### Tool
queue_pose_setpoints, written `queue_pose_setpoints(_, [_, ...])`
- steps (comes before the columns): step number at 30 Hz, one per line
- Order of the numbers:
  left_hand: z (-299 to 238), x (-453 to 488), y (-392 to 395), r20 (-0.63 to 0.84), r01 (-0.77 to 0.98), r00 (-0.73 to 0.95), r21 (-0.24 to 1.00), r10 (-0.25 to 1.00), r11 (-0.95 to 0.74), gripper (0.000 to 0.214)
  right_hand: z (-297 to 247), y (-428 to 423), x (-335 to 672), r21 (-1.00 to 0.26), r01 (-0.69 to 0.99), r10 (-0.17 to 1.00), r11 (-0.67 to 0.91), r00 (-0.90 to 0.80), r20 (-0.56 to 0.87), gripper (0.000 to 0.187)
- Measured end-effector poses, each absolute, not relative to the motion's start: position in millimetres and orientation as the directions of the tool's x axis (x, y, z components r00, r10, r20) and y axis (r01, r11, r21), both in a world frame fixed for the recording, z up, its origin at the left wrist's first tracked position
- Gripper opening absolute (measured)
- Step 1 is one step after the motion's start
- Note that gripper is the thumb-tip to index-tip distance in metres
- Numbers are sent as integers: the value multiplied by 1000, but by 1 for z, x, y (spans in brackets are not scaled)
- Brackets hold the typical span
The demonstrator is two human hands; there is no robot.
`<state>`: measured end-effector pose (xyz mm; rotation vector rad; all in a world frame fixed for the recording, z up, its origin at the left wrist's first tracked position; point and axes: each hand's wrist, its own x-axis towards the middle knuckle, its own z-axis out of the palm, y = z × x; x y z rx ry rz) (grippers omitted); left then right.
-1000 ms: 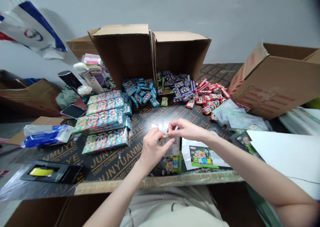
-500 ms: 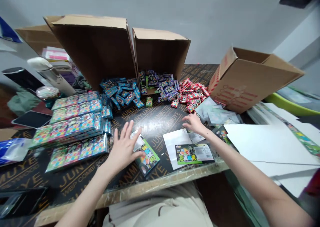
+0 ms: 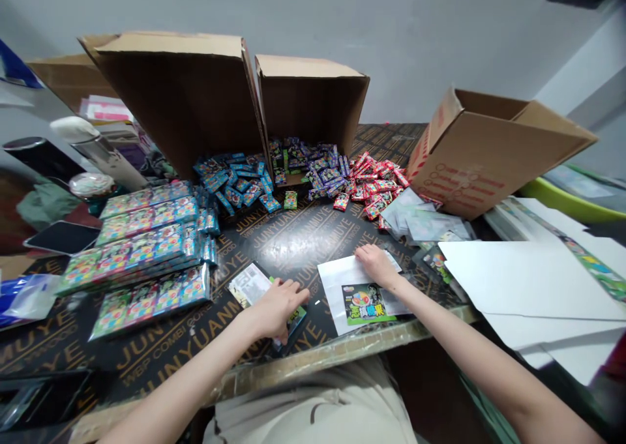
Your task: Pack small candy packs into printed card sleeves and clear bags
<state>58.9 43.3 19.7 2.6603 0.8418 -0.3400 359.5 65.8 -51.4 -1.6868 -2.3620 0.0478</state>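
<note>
My left hand [image 3: 280,306] is closed over a stack of printed cards [image 3: 296,319], thumb on the near edge and fingers across the top. The stack is black and green, and the hand covers much of it. A pale card with a printed block [image 3: 250,283] pokes out beyond the fingers. My right hand [image 3: 376,265] rests with curled fingers at the upper edge of a white sheet [image 3: 332,281]; what it pinches is hidden. Below that hand, a black and green printed card [image 3: 362,304] lies on the sheet.
Stacked candy packs [image 3: 147,248] stand left. Blue packets [image 3: 244,182], purple packets [image 3: 328,171] and red packets [image 3: 379,184] lie in heaps near open cartons [image 3: 313,69]. Clear sleeves [image 3: 425,222], white boards [image 3: 508,274] and another carton [image 3: 493,157] are on the right.
My left hand has gone from spread fingers to closing over the card stack, moving right and nearer. The right hand has come down and nearer onto the white sheet's upper edge.
</note>
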Motion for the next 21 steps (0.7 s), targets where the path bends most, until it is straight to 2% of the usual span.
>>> queue_pose_setpoints(3, [18, 56, 40, -321, 596, 784, 144, 532, -790, 78, -51, 66, 362, -207, 927, 941, 313, -273, 200, 20])
queue_pose_setpoints(5, [20, 55, 42, -336, 594, 780, 132, 528, -794, 73, -47, 67, 360, -238, 925, 942, 297, -243, 233, 21])
queue_pose_setpoints(6, [23, 55, 45, -348, 595, 782, 166, 517, -787, 66, -43, 66, 357, -255, 921, 939, 295, -229, 257, 26])
queue_pose_setpoints(8, [33, 55, 50, -351, 608, 788, 310, 506, -731, 49, -30, 62, 344, -354, 882, 928, 310, -200, 315, 39])
queue_pose_setpoints(9, [39, 54, 52, -317, 614, 790, 407, 525, -677, 41, -22, 58, 334, -446, 834, 926, 324, -182, 332, 45])
queue_pose_setpoints(12, [60, 52, 54, -44, 540, 691, 694, 721, -475, 38, 9, 43, 298, -780, 540, 948, 316, -145, 284, 48])
queue_pose_setpoints(14, [69, 49, 50, 129, 412, 526, 826, 841, -384, 38, 28, 33, 273, -908, 321, 962, 267, -143, 232, 46])
queue_pose_setpoints(17, [70, 46, 38, 201, 266, 318, 919, 927, -291, 22, 45, 26, 244, -963, 126, 969, 236, -108, 223, 38])
queue_pose_setpoints(21, [59, 41, 20, 191, 213, 144, 952, 971, -219, 13, 48, 23, 224, -959, 96, 964, 266, -39, 263, 27])
